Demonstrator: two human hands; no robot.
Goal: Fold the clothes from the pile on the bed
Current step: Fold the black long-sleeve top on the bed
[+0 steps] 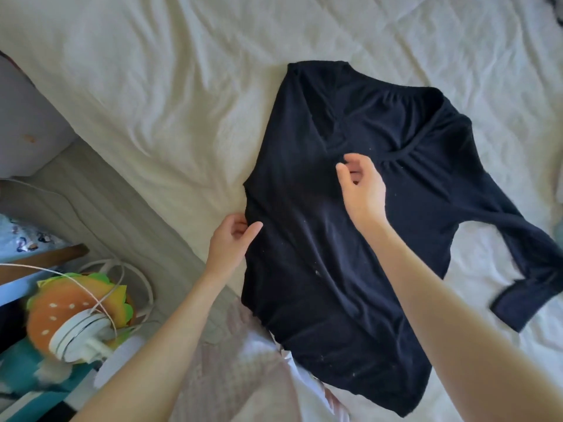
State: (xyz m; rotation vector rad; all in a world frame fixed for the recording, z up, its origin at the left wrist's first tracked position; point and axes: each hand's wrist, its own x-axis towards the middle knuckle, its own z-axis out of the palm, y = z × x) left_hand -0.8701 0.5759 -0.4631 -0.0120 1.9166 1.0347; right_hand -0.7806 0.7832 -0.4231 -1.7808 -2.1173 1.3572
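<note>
The two bare forearms reach in from the bottom edge, nearest the camera. The left hand (233, 236) pinches the left side edge of a dark navy long-sleeved top (320, 239) between thumb and fingers, probably to steady or tug that folded edge straight. The right hand (362, 187) hovers over the chest with fingers loosely curled and thumb apart; it seems to hold nothing, though whether the fingertips touch the cloth cannot be told.

The top lies face up on the cream bed sheet (152, 86), neckline away from the person. Its left sleeve appears already folded in across the body, while the right sleeve (524, 269) is spread out to the side, cuff bent back, likely the next part to fold.

Beside the bed sits a burger-shaped plush (73, 300) under white cables (134, 275).
</note>
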